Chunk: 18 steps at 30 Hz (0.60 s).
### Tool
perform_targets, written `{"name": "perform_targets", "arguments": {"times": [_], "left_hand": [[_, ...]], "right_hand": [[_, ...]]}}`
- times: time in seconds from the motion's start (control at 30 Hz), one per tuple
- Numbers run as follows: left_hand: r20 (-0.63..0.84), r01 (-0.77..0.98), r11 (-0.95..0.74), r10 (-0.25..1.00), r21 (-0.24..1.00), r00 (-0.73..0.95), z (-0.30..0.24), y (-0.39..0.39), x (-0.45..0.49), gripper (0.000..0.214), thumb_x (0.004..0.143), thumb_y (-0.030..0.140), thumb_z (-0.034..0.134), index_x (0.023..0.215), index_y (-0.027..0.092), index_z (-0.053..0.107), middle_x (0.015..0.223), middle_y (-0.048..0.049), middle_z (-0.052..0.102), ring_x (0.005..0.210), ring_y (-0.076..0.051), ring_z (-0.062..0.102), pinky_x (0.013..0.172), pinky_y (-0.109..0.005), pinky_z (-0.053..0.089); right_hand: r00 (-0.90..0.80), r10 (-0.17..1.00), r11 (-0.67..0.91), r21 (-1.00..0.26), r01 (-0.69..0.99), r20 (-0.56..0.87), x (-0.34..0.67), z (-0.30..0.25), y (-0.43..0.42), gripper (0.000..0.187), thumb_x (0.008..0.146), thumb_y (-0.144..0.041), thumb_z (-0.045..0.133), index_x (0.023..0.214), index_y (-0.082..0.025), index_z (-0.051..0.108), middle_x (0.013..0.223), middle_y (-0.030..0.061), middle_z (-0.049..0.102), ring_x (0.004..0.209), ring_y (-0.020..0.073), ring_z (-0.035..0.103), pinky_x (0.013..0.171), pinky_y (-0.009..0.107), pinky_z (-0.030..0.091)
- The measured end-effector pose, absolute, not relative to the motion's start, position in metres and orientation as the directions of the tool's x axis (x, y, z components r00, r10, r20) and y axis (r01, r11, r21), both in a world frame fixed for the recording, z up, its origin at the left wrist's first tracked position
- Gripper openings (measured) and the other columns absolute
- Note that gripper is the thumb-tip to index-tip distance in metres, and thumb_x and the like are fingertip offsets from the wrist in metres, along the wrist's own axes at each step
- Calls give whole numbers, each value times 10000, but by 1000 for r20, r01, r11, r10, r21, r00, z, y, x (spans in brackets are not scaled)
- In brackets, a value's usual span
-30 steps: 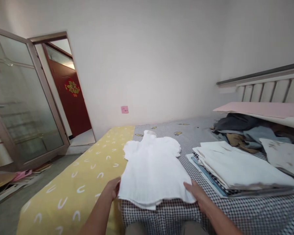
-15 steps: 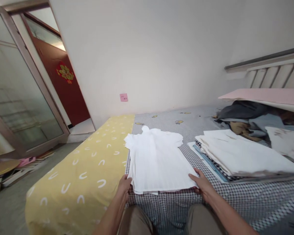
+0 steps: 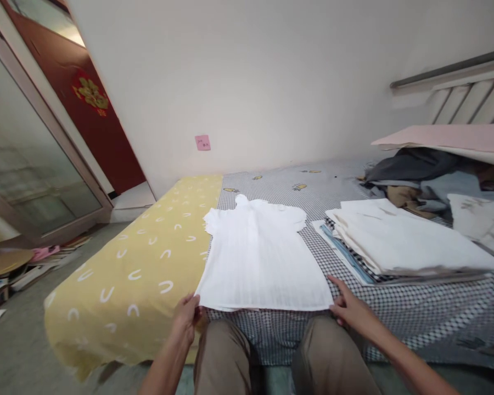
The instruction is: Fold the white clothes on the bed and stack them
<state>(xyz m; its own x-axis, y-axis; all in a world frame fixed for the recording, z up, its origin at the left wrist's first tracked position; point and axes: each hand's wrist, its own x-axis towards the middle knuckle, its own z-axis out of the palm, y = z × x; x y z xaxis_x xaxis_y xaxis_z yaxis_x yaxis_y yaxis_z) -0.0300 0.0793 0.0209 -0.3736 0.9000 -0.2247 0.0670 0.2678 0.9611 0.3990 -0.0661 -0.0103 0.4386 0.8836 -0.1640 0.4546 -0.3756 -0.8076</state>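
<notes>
A white short-sleeved shirt (image 3: 263,258) lies spread on the bed, its collar toward the wall and its bottom hem toward me. My left hand (image 3: 188,315) pinches the hem's left corner between thumb and fingers. At the hem's right corner is my right hand (image 3: 349,310), the thumb and curled fingers closed on the cloth while the index finger points outward along the side edge. The hem is drawn out straight between both hands. A thin strip of another layer shows under the hem.
Right of the shirt lies a stack of folded clothes (image 3: 407,236), with a heap of dark and grey clothes (image 3: 420,164) behind it under a pink board (image 3: 448,137). A yellow cover (image 3: 148,263) lies over the left part of the checked bedsheet (image 3: 267,184).
My hands have moved apart, left hand outward to the left, pulling the shirt's hem wider and flatter. The view has tilted down slightly.
</notes>
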Motion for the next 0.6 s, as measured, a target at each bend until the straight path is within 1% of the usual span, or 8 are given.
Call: {"name": "perform_targets", "arguments": {"times": [0.07, 0.13, 0.2, 0.27, 0.33, 0.4, 0.47, 0.6], "left_hand": [[-103, 174, 206, 877, 963, -469, 30, 84, -33, 127, 749, 147, 530, 852, 166, 604, 639, -3, 572, 556, -170, 579, 565, -322, 519], [89, 311, 81, 865, 947, -493, 47, 96, -25, 247, 769, 162, 500, 986, 161, 617, 849, -68, 643, 809, -230, 656, 796, -433, 563], [282, 427, -93, 870, 900, -404, 66, 113, -3, 334, 791, 199, 522, 1105, 169, 634, 1106, -116, 662, 1106, -266, 620, 1041, -492, 472], [447, 534, -301, 879, 790, -167, 75, 130, 26, 393, 828, 229, 541, 1204, 202, 653, 1321, -120, 635, 1312, -268, 525, 1181, -494, 338], [476, 668, -475, 856, 574, 199, 70, 142, 52, 447, 882, 236, 512, 1312, 264, 631, 1456, -92, 589, 1415, -266, 453, 1230, -533, 244], [319, 800, -510, 851, 317, 417, 50, 148, 67, 490, 945, 263, 440, 1421, 296, 550, 1545, -83, 505, 1470, -281, 395, 1231, -605, 202], [216, 901, -410, 901, 142, 376, 25, 150, 69, 513, 984, 336, 390, 1490, 286, 461, 1599, -93, 405, 1500, -292, 345, 1226, -624, 209], [300, 962, -272, 921, 31, 250, -10, 153, 61, 572, 983, 441, 399, 1518, 238, 400, 1618, -142, 316, 1510, -306, 309, 1235, -569, 251]], "right_hand": [[479, 878, -360, -648, 671, 7, 411, -3, -67, 520, 839, -235, 466, 1353, -209, 540, 797, 17, 676, 682, 201, 678, 622, 313, 480], [471, 842, -289, -518, 805, 264, 411, 15, -53, 365, 900, -281, 423, 1158, -216, 673, 990, 87, 697, 842, 231, 686, 737, 363, 506], [359, 799, -149, -420, 895, 482, 396, 37, -24, 343, 932, -319, 418, 1086, -232, 712, 1106, 112, 682, 980, 256, 670, 835, 402, 506], [245, 772, -44, -335, 941, 587, 372, 52, 13, 349, 944, -336, 443, 1156, -252, 706, 1218, 121, 663, 1136, 281, 625, 930, 454, 485], [205, 792, -45, -280, 959, 575, 349, 53, 46, 395, 957, -349, 455, 1290, -276, 654, 1404, 120, 590, 1294, 304, 538, 1025, 528, 435], [189, 862, -79, -243, 967, 470, 335, 37, 68, 449, 972, -363, 454, 1399, -308, 581, 1530, 91, 502, 1403, 316, 441, 1108, 589, 353], [178, 925, -109, -217, 970, 335, 332, 13, 75, 477, 989, -396, 438, 1456, -346, 523, 1578, 48, 454, 1464, 320, 363, 1165, 621, 262], [201, 950, -146, -229, 962, 238, 339, -21, 71, 506, 1008, -509, 374, 1494, -397, 457, 1609, -12, 395, 1513, 319, 278, 1209, 634, 163]]}}
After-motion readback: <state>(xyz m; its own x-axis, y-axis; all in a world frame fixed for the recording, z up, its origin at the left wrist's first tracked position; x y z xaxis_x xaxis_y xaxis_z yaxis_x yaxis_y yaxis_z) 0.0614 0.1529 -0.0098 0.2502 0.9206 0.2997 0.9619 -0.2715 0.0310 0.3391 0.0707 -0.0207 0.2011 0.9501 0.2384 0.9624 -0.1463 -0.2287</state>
